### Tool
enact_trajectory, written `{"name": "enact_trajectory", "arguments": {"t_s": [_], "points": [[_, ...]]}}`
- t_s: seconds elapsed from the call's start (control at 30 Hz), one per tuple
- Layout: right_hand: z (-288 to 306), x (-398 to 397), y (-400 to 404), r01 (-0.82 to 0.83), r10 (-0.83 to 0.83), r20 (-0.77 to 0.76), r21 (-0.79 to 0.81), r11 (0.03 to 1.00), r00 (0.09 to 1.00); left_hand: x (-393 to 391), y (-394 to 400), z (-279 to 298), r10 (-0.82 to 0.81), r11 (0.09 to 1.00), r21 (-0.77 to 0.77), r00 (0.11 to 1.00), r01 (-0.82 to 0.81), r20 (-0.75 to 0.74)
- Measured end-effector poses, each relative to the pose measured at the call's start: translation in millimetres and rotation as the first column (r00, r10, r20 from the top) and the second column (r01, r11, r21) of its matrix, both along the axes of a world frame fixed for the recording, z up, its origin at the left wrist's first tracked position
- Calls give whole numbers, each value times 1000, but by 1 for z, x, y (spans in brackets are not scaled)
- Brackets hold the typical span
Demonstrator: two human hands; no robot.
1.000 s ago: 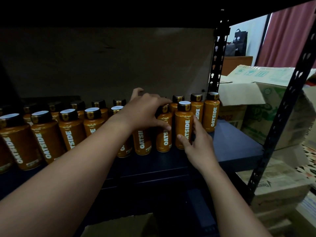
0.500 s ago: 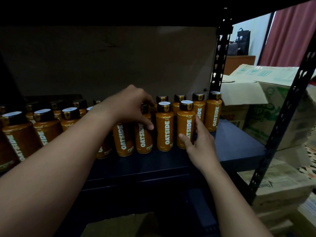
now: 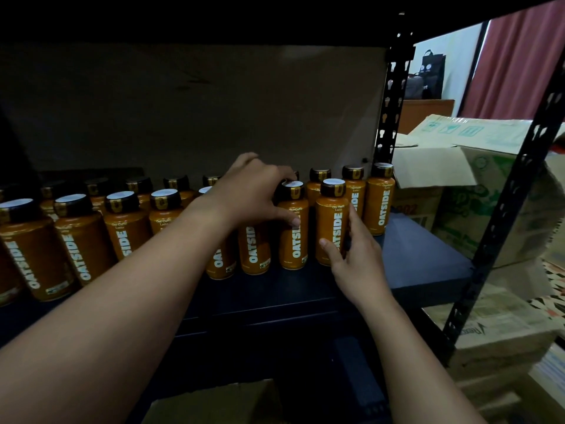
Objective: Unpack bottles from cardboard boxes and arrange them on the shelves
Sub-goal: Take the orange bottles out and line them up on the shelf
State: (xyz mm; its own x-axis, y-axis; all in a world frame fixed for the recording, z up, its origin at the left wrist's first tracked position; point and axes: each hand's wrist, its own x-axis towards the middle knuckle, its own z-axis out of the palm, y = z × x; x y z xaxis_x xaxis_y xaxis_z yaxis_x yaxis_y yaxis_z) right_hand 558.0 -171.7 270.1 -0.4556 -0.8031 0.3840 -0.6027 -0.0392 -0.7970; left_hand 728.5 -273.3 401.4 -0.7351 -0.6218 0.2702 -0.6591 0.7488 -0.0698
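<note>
Two rows of orange "OATSIDE" bottles (image 3: 127,231) with black caps stand on the dark shelf board (image 3: 422,258). My left hand (image 3: 253,191) reaches over the front row, its thumb on the front of one bottle (image 3: 293,240) and its fingers curled behind that bottle's cap. My right hand (image 3: 357,258) holds the neighbouring front-row bottle (image 3: 331,221), thumb on the label and fingers along its right side. Both bottles stand upright on the shelf.
Black perforated uprights (image 3: 394,96) frame the shelf's right end. Opened cardboard boxes (image 3: 477,194) are stacked to the right beyond the rack, with more boxes (image 3: 501,328) lower down. A cardboard flap (image 3: 214,402) shows below the shelf. A brown board backs the shelf.
My left hand has shifted right by about one bottle, its thumb now on the bottle beside the right hand's. The right hand has stayed on its bottle.
</note>
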Motion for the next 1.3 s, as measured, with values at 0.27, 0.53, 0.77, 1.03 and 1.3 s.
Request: {"name": "enact_trajectory", "arguments": {"t_s": [0.27,0.53,0.77,1.03,1.3], "points": [[0,1,0,11,-11,-19,9,1000,1000,0,3,-4,-10,1000,-21,1000,9,-19],[-2,3,4,31,-31,-14,-40,999,999,5,10,-10,-18,989,-148,1000,18,-3],[-15,58,27,54,-268,-422,-454,889,866,65,55,-61,-210,941,-322,925,104,-317],[-127,155,51,-404,265,-614,-97,909,743,163,119,-204,-75,945,-310,846,-109,-527],[-304,184,91,-322,738,-337,739,592,585,261,147,-384,573,802,266,814,-534,-93]]}}
